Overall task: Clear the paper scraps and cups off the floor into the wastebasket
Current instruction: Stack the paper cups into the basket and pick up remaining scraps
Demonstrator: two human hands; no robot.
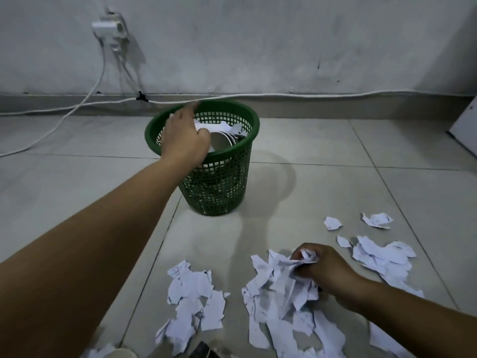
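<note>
1. While the left hand hangs over the near rim of the wastebasket, its fingers spread apart and holding nothing, the likely purpose is dropping a load in.
2. Wastebasket: green, mesh-walled, upright on the floor near the wall; mouth faces up, long axis vertical. Contents: a cup lying tilted, plus paper.
3. Right hand: fingers clamped on a crumpled bunch of paper scraps, probably gathering a fuller handful.
4. Remaining scraps: three loose heaps on the floor, flat, with no common direction.
5. Cable: runs along the wall base behind the wastebasket.
6. Judgement: cups appear cleared; most paper remains.
</note>
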